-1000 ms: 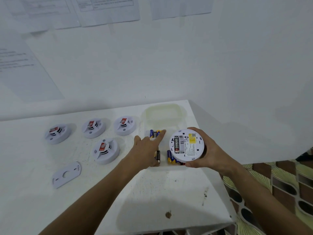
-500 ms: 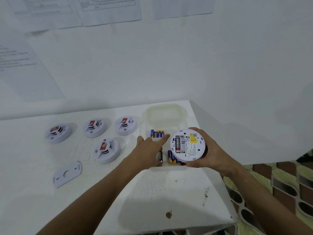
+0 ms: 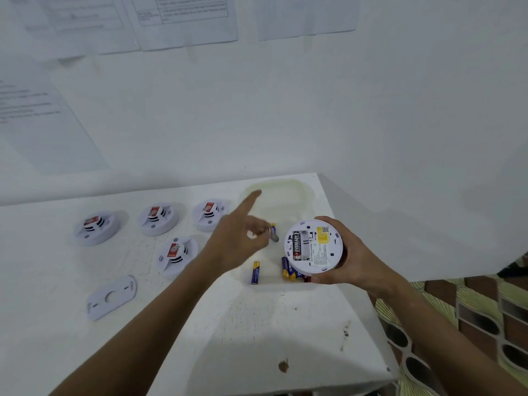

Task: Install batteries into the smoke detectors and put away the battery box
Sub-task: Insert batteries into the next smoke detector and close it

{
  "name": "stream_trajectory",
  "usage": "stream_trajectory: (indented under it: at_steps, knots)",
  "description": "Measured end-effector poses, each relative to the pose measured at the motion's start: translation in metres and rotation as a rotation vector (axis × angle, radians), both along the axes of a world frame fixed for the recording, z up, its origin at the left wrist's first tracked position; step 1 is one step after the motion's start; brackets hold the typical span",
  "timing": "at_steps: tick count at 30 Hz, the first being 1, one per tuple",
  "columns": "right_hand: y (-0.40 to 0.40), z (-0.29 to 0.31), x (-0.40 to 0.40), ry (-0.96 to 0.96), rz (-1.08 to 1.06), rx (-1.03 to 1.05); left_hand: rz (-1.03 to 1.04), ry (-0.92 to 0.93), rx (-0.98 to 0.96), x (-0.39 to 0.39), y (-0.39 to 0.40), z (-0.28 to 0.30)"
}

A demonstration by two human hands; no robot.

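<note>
Left hand [image 3: 240,241]: I pinch a battery [image 3: 273,233], forefinger straight.
Right hand [image 3: 347,252]: fingers wrapped round the detector [image 3: 313,247].
Done: one cell seated.
Left: second cell, box [image 3: 281,195] away.

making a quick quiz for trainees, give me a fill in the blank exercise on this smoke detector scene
1. The right hand holds a smoke detector that already has ____ battery in its compartment.
2. The left hand pinches a ____ above the battery box.
3. ____ other smoke detectors lie on the table.
4. The loose mounting plate lies on the ____ side of the table.

Missing words: one; battery; four; left
</note>
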State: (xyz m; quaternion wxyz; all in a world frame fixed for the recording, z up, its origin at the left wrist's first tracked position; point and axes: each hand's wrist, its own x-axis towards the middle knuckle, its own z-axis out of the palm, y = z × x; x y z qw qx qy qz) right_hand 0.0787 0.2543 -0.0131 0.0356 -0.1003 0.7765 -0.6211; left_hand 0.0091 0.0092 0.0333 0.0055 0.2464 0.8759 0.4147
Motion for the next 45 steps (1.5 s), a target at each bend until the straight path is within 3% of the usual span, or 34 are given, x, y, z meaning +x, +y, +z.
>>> stream_trajectory:
  at_steps: [3,5,9,13,23,28,40,45]
  knots:
    - [-0.004,0.007,-0.004,0.016,0.006,0.002,0.067,0.051,0.230,0.005,0.003,0.030]
    - [-0.009,0.012,-0.008,0.032,0.015,0.002,0.040,0.031,0.281,0.008,0.005,0.041]
    - [-0.024,0.021,-0.017,0.042,0.053,0.007,-0.037,-0.006,0.124,0.008,0.000,0.044]
    - [-0.047,0.027,-0.025,0.052,0.106,0.034,0.025,0.047,0.015,0.009,-0.014,0.043]
    - [-0.123,0.031,-0.044,0.044,0.207,0.005,0.192,0.099,-0.014,0.022,-0.081,0.037]
    - [-0.169,0.035,-0.051,0.036,0.224,-0.045,0.099,0.052,-0.113,0.030,-0.137,0.035]
    - [-0.273,0.037,-0.066,-0.007,0.284,-0.027,0.131,-0.160,0.113,0.019,-0.248,0.024]
    - [-0.302,0.032,-0.070,-0.024,0.271,-0.020,0.145,-0.169,0.085,0.011,-0.278,0.015]
